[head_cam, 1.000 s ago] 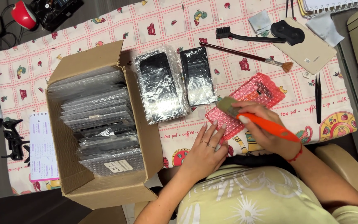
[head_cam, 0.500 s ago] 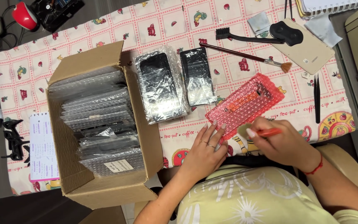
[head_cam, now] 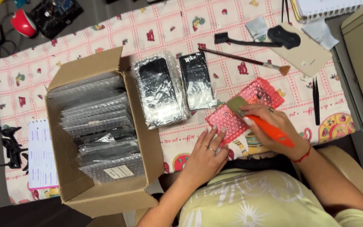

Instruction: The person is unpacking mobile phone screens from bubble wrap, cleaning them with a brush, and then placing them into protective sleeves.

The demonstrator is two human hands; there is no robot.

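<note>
1. Head view: a red bubble-wrap pouch (head_cam: 242, 111) lies flat on the table (head_cam: 106, 38) near its front edge, right of centre.
2. The right hand (head_cam: 274, 126) grips an orange-handled brush (head_cam: 259, 122), fingers wrapped round the handle; the flat bristle end rests on the pouch's middle.
3. The left hand (head_cam: 206, 155) lies with fingers spread, fingertips pressing on the pouch's lower left edge.
4. Just left of the pouch lie two clear bubble-wrapped black panels (head_cam: 175, 86), side by side; the nearer one touches or nearly touches the pouch's corner.
5. Behind the pouch a thin paintbrush (head_cam: 244, 61) lies slantwise, and beyond it a black brush (head_cam: 240, 41) beside a black oval object (head_cam: 288, 37) on a tan card (head_cam: 311, 56).
6. Black tweezers (head_cam: 316, 98) lie to the right, apart from the pouch.
7. Nothing stands between either hand and the pouch.
8. A cardboard box (head_cam: 143, 134), open, stands at the left, hanging partly over the table's front edge; it holds a row of bubble-wrapped flat packets (head_cam: 95, 122) packed on edge, one bearing a white label.
9. A white sheet (head_cam: 40, 153) lies left of the box.
</note>
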